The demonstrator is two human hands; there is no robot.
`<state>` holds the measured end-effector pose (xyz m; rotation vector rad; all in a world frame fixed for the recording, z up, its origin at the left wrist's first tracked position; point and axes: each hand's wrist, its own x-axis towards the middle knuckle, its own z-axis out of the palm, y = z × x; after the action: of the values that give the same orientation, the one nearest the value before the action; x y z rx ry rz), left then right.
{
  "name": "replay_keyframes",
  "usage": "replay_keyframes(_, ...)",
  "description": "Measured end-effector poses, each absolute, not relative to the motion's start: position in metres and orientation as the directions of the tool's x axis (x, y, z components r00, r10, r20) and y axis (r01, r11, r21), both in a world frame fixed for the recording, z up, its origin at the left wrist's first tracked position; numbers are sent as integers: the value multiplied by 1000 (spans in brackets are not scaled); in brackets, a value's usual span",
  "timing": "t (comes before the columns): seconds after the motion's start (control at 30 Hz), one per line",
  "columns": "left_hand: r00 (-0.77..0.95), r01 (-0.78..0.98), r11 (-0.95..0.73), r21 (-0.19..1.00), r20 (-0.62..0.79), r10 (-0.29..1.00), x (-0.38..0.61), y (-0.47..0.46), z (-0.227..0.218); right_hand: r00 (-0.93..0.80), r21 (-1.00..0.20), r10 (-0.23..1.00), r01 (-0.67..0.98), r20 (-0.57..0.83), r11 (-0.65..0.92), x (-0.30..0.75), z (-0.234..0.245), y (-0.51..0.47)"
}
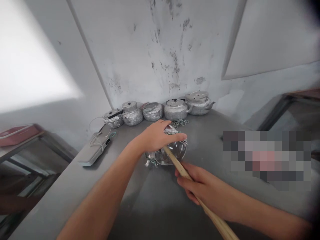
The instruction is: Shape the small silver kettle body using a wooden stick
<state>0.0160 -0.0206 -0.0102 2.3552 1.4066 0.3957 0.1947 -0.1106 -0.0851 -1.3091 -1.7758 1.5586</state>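
Note:
My left hand (160, 136) lies over the top of a shiny metal pot (172, 153) on the grey table (75, 190), its fingers curled down onto the pot's rim. A small chain hangs off the pot's left side. My right hand (200, 190) is closed round a long wooden stick (215, 218). The stick's far end reaches into or against the pot, under my left fingers.
Several small metal teapots (175, 108) stand in a row against the stained wall at the table's far edge. A flat grey device with a white cable (93, 150) lies at the left. A blurred patch (266, 160) covers the table's right side.

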Motion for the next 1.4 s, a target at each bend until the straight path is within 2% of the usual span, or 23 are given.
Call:
replay_keyframes(0.67, 465, 780, -428, 457, 36, 884, 14, -22, -10, -435, -951, 866, 280, -245, -128, 196, -76, -106)
replay_keyframes(0.97, 470, 772, -431, 467, 37, 882, 13, -22, -10, -471, -948, 852, 306, -231, -88, 198, -85, -104)
replay_keyframes(1.4, 464, 775, -433, 460, 49, 884, 13, -21, -10, -452, -944, 856, 309, -250, -113, 196, -83, -105)
